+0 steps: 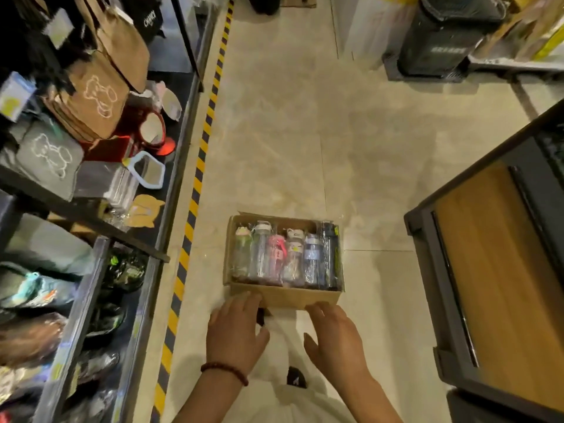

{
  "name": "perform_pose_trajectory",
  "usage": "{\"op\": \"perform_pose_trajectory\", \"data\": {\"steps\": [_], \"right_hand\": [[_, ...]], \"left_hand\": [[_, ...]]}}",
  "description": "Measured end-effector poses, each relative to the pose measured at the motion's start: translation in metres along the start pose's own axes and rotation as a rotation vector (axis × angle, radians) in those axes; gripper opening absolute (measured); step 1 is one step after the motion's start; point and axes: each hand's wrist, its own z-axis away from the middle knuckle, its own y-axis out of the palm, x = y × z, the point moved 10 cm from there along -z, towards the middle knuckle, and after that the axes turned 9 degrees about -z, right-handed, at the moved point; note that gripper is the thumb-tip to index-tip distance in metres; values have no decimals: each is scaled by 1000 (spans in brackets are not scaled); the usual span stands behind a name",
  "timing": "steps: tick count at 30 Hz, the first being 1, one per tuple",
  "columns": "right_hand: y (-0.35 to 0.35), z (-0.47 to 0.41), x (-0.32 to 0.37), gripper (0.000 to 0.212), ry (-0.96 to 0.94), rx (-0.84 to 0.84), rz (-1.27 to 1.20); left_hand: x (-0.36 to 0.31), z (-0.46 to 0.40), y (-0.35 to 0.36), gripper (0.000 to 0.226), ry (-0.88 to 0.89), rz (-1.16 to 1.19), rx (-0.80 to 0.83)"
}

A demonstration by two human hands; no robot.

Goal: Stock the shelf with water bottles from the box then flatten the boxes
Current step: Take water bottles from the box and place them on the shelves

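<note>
Box [283, 296] sits on the floor [305, 132] dead ahead of both hands, in the aisle between the left shelf [171, 190] and a dark unit with a wood panel [488, 270] on the right. Its long axis runs left-right across the view, near wall facing the person. Left hand [236, 331] and right hand [334, 335] are both spread, fingers straight or loosely relaxed, gripping nothing; fingertips of each look to reach the box's near wall, left at its left end, right toward its right end, though contact vs. just short I cannot tell for sure. Neither hand is clearly nearer, they bracket it about evenly. Beaded bracelet [224, 372] on the left wrist. Box is plain brown cardboard, open-topped, flaps not visible from here. Inside: bottles [287, 257] lying side by side in one row, long axes running away from the person, caps at the far end, each in clear wrap. Colours mixed: greenish, clear, pink, a cartoon-head one, blue-labelled, black at the right end. Box looks full, so stocking looks not yet started. The left shelf holds bags, mirrors, wrapped goods; no obvious bottle slot visible. Likely next: grab the box by both ends, or pull bottles out one at a time.
</note>
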Motion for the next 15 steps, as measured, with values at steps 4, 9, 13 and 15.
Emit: {"op": "perform_pose_trajectory", "data": {"steps": [4,9,13,15], "right_hand": [[-4,-62,-7,50,94,27,-77],[9,-153,-32,43,148,51,-140],[54,-217,-94,45,288,100,-219],[83,-244,-130,45,364,100,-261]], "left_hand": [[12,-77,-1,49,3,7,12],[9,-172,32,46,31,15,142],[14,-245,86,55,-25,42,260],[20,-275,120,59,-78,63,319]]}}
